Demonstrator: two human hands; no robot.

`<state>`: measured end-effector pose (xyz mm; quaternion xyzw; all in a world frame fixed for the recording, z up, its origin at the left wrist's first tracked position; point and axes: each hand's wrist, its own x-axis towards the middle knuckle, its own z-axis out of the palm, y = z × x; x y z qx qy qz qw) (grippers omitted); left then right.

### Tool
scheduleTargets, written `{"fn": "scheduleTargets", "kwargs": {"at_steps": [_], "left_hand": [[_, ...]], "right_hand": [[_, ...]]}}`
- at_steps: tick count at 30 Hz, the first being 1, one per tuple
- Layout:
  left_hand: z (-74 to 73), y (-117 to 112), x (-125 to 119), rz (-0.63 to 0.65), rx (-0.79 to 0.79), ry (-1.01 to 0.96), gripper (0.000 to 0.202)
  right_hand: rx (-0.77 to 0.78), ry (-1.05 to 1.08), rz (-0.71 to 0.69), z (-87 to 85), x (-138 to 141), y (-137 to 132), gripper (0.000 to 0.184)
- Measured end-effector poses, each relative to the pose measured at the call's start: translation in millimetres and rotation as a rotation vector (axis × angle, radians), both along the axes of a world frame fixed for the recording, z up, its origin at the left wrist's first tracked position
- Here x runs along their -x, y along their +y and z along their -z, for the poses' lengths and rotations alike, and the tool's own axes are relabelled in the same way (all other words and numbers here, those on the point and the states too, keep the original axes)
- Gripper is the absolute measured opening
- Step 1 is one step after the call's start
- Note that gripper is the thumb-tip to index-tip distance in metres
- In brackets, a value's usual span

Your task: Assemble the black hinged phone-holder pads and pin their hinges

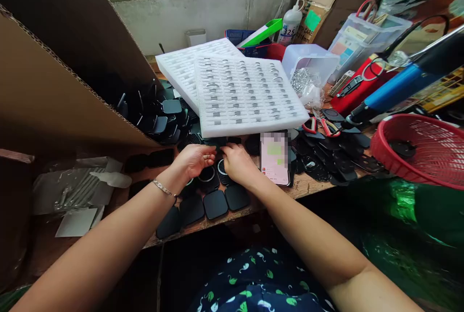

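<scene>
My left hand [197, 159] and my right hand [237, 161] face each other over the bench, close together, fingers curled inward. Both pinch at a dark spot between the fingertips; what they hold is too dark and small to name. Beneath them lie black square pieces, one with a silver ring [207, 173] showing and another ring partly covered by my right hand. Along the bench's front edge sits a row of plain black rounded squares [215, 204]. Just beyond my hands is a white foam tray [253, 127] with rows of slotted silver metal parts.
A phone [274, 159] lies right of my right hand, near a heap of black parts [322, 155] and red-handled pliers [329, 128]. A red basket [416, 145] stands at the right, a blue-handled tool [402, 89] behind it. Cardboard [68, 80] walls the left, beside plastic bags [78, 181].
</scene>
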<state>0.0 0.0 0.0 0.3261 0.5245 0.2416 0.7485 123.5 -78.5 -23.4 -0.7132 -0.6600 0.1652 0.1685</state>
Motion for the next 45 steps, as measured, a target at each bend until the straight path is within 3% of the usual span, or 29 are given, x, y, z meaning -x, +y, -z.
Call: {"fn": "scheduleTargets", "kwargs": {"at_steps": [4, 8, 11, 13, 17, 20, 25, 27, 30, 33, 35, 39, 45], "left_hand": [[-4.3, -5, -11, -0.004, -0.001, 0.010, 0.022], [-25.0, -25, 6, 0.016, 0.013, 0.002, 0.024], [-33.7, -62, 29, 0.054, -0.001, -0.023, 0.013], [-31.1, -93, 44, 0.199, -0.032, -0.093, 0.013], [-18.8, -145, 60, 0.373, -0.116, -0.100, 0.027], [-13.7, -162, 65, 0.371, -0.187, -0.078, 0.027], [-10.3, -171, 66, 0.208, -0.160, -0.144, 0.027], [-10.3, -174, 63, 0.207, -0.171, -0.130, 0.028], [-13.6, -179, 57, 0.239, -0.239, -0.047, 0.030], [-19.9, -183, 50, 0.299, -0.375, 0.036, 0.029], [-24.3, -186, 46, 0.346, -0.490, 0.080, 0.027], [-29.1, -189, 46, 0.399, -0.667, 0.166, 0.030], [-23.7, -190, 50, 0.351, -0.617, 0.136, 0.027]], "right_hand": [[-0.136, 0.204, -0.012, -0.1, -3, -14, 0.038], [-0.339, 0.599, 0.102, -5.5, -7, -49, 0.042], [-0.193, 1.105, 0.243, -10.7, -11, -77, 0.052], [-0.025, 1.383, 0.284, -13.2, -12, -93, 0.057], [0.094, 1.562, 0.302, -15.6, -9, -120, 0.051], [0.122, 1.532, 0.293, -17.2, -7, -134, 0.048], [0.109, 1.320, 0.249, -18.5, -9, -154, 0.045], [-0.049, 1.074, 0.205, -18.6, -12, -159, 0.045], [-0.451, 0.531, 0.070, -21.7, -16, -164, 0.043], [-0.582, 0.244, -0.162, -29.0, -16, -164, 0.032], [-0.548, 0.270, -0.260, -33.9, -14, -162, 0.023], [-0.492, 0.397, -0.323, -39.5, -12, -158, 0.008], [-0.424, 0.460, -0.339, -39.6, -14, -152, 0.013]]}}
